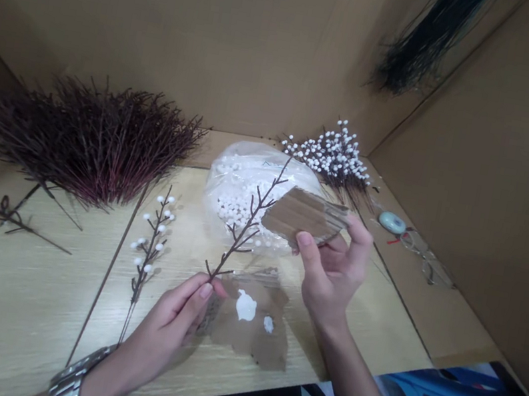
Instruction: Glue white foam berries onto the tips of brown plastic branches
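My left hand (184, 313) pinches the lower end of a bare brown artificial twig (245, 228), which slants up to the right. In my right hand (332, 277) is a torn piece of corrugated cardboard (305, 215), gripped at its right side by thumb and fingers. The twig's upper part passes close to the cardboard's left edge; I cannot tell whether they touch. Below lies another cardboard piece (264, 350) with white glue (246, 306) on it. Behind the twig stands a clear plastic bag (222, 177) of small white balls (237, 210).
A twig with white berries (151, 246) lies left of my left hand. A large heap of brown twigs (102, 137) fills the back left. White-berried stems (337, 156) lie at the back right, near a light-blue oval object (391, 222) and eyeglasses (421, 248). Cardboard walls (221, 35) enclose the table.
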Tool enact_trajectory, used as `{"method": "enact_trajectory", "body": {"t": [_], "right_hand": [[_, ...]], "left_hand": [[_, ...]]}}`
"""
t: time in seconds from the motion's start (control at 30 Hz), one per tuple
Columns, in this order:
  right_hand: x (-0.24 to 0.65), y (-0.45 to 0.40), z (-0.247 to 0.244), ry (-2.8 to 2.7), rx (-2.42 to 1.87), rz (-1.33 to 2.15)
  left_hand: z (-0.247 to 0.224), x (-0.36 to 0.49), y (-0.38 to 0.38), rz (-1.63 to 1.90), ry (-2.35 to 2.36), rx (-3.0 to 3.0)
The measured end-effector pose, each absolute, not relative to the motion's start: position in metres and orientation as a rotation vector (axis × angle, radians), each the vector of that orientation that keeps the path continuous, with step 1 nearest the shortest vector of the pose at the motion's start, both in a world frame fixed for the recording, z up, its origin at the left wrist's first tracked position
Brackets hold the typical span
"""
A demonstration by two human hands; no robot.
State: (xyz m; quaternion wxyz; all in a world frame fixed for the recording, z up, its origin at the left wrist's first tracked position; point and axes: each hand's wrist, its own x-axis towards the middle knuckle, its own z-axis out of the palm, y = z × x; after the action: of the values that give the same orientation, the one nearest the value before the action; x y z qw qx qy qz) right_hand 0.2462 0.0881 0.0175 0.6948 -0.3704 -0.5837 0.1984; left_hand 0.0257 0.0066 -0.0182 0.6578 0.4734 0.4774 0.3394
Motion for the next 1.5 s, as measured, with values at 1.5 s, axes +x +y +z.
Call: {"method": "enact_trajectory", "body": {"t": [1.5], "right_hand": [[0.249,0.084,0.027,-1.17,-0.789,0.268]], "left_hand": [[-0.007,0.029,0.01,0.721,1.189,1.227]]}}
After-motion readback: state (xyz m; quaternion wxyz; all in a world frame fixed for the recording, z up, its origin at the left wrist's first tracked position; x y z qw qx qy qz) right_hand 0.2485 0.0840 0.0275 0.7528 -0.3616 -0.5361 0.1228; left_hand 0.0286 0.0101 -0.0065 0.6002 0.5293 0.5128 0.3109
